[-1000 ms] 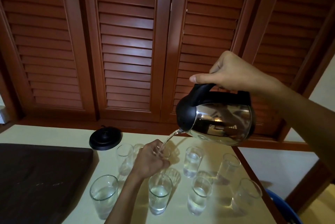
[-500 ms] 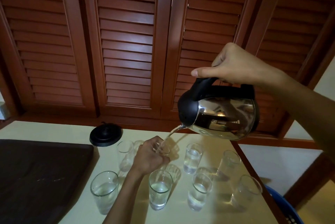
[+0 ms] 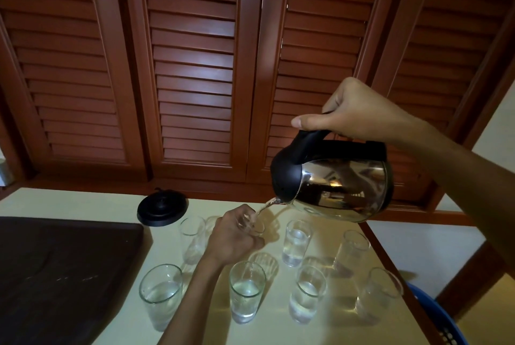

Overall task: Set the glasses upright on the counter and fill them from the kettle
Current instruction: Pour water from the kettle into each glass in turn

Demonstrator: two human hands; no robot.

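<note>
My right hand (image 3: 354,110) grips the black handle of a steel kettle (image 3: 342,185), tilted left with a thin stream of water leaving its spout. The stream falls into a small glass (image 3: 255,224) that my left hand (image 3: 231,236) holds on the pale counter (image 3: 92,202). Several clear glasses stand upright around it: a wide one (image 3: 160,293) at the front left, one (image 3: 246,289) in the front middle, one (image 3: 306,293) to its right and one (image 3: 295,241) behind, all with water. A glass (image 3: 191,233) left of my hand and two at the right (image 3: 352,249) (image 3: 377,293) look empty.
The kettle's black base (image 3: 161,206) sits at the back of the counter. A dark mat (image 3: 61,269) covers the counter's left part. Brown louvred doors (image 3: 192,65) stand behind. The counter's wooden right edge (image 3: 387,258) drops off, with a blue basket (image 3: 443,322) below it.
The kettle and my right hand have risen slightly and stayed tilted while water keeps running into the held glass. My left hand has not moved off that glass.
</note>
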